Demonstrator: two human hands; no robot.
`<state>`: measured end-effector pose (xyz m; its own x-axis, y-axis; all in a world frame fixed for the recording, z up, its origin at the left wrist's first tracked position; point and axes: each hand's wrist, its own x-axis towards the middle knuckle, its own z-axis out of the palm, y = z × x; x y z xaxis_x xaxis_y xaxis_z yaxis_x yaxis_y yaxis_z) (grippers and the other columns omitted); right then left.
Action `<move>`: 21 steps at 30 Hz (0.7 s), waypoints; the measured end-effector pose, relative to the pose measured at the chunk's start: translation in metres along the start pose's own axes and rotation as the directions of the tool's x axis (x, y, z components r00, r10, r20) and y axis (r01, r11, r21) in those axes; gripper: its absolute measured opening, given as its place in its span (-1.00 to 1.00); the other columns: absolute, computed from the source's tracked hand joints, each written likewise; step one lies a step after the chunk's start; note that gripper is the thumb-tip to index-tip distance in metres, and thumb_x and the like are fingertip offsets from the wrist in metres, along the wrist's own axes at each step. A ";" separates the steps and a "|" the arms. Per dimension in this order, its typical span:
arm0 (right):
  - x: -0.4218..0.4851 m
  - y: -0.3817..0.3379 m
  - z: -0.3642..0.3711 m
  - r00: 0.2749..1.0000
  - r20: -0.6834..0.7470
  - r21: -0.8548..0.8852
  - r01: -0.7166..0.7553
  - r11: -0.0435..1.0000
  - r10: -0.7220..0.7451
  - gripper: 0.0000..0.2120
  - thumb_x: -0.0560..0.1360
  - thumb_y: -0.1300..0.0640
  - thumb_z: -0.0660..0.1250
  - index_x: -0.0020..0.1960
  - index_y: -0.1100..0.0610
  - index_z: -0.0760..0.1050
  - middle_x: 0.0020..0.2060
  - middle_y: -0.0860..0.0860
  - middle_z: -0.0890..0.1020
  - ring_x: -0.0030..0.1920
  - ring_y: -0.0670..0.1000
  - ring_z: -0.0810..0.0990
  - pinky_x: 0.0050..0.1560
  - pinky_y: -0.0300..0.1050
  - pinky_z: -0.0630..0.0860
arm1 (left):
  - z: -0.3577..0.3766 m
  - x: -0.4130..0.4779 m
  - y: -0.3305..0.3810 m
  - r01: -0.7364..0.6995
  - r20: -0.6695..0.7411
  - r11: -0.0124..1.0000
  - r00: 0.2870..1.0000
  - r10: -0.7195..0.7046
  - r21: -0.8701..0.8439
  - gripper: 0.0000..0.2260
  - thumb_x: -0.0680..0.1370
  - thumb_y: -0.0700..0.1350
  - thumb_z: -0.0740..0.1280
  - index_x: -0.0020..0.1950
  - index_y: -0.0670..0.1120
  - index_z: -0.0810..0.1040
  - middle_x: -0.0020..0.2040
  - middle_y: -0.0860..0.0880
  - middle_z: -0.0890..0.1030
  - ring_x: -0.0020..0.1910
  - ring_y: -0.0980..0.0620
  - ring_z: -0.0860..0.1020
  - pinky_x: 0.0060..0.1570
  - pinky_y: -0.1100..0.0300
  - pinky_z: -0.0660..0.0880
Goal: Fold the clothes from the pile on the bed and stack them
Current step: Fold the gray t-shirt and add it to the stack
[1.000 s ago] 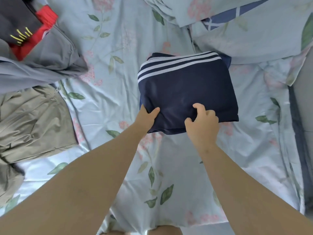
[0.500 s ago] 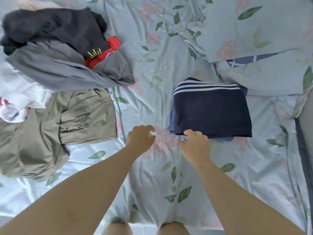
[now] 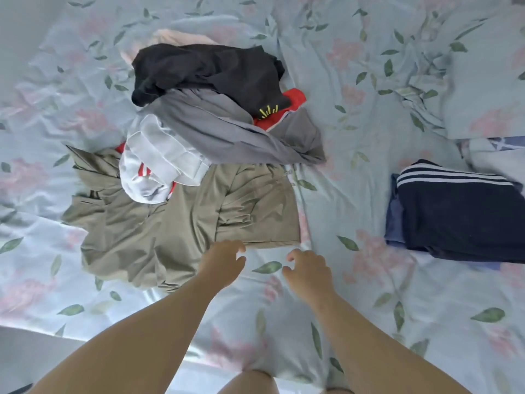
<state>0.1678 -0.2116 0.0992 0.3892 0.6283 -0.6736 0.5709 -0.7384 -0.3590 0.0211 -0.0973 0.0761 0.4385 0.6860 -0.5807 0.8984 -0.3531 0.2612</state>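
So the pile (image 3: 204, 132) of unfolded clothes sits in the middle-left of the frame, right on the bed sheet (image 3: 341, 172). Bottom layer is a crumpled khaki garment (image 3: 176, 223) spread widest, reaching toward the lower centre. On top of it there's a white piece with red bits (image 3: 159, 163), then a grey garment (image 3: 227, 129) draped across toward the right, a black garment (image 3: 204, 69) on the far side, a bit of red fabric (image 3: 295, 99) poking out beneath the black one, and something pale peach (image 3: 176, 36) peeking out at the very top.

The folded stack is well apart from that, at the right edge of the frame: a navy garment with white stripes (image 3: 460, 217) lying flat on a lighter blue folded piece (image 3: 395, 220).

Both hands are at lower centre. The left hand (image 3: 224, 261) has loosely curled fingers, nothing in it, right at the near edge of the khaki garment; can't tell if it's actually touching. The right hand (image 3: 309, 270) is just beside it over bare sheet, fingers relaxed and slightly curled, holding nothing.

A pillow (image 3: 483, 89) in matching floral fabric fills the upper right.
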 end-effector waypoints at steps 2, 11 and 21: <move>0.002 -0.013 0.015 1.000 0.020 -0.012 -0.008 1.000 0.009 -0.70 0.57 0.06 0.15 0.29 0.05 0.40 0.22 0.06 0.45 0.26 0.10 0.38 0.19 -0.07 0.35 | 0.000 0.003 -0.024 0.037 0.007 0.998 0.999 -0.037 -0.052 -0.77 0.57 -0.08 0.21 0.20 0.03 0.52 0.15 0.05 0.54 0.16 0.01 0.47 0.14 0.14 0.41; 0.026 -0.038 0.047 0.994 0.076 -0.042 -0.070 0.997 0.073 -0.71 0.56 0.10 0.15 0.26 0.06 0.40 0.18 0.05 0.44 0.20 0.08 0.38 0.18 -0.07 0.37 | 0.000 0.037 -0.077 0.089 0.019 0.981 0.996 -0.087 -0.174 -0.80 0.57 -0.09 0.22 0.15 -0.01 0.55 0.13 -0.05 0.54 0.19 -0.08 0.45 0.19 0.04 0.40; 0.098 -0.073 0.042 0.998 -0.011 0.050 -0.062 0.997 0.062 -0.68 0.53 0.13 0.18 0.27 0.10 0.41 0.23 0.07 0.47 0.26 0.11 0.40 0.17 -0.07 0.34 | -0.056 0.137 -0.078 0.063 -0.190 0.936 0.972 -0.136 -0.348 -0.63 0.55 -0.18 0.25 0.37 -0.10 0.40 0.32 -0.13 0.39 0.26 -0.14 0.41 0.10 0.21 0.31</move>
<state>0.1338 -0.1065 0.0325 0.4321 0.5839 -0.6873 0.5091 -0.7870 -0.3485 0.0123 0.0600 0.0187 0.3091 0.8358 -0.4537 0.8770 -0.0660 0.4759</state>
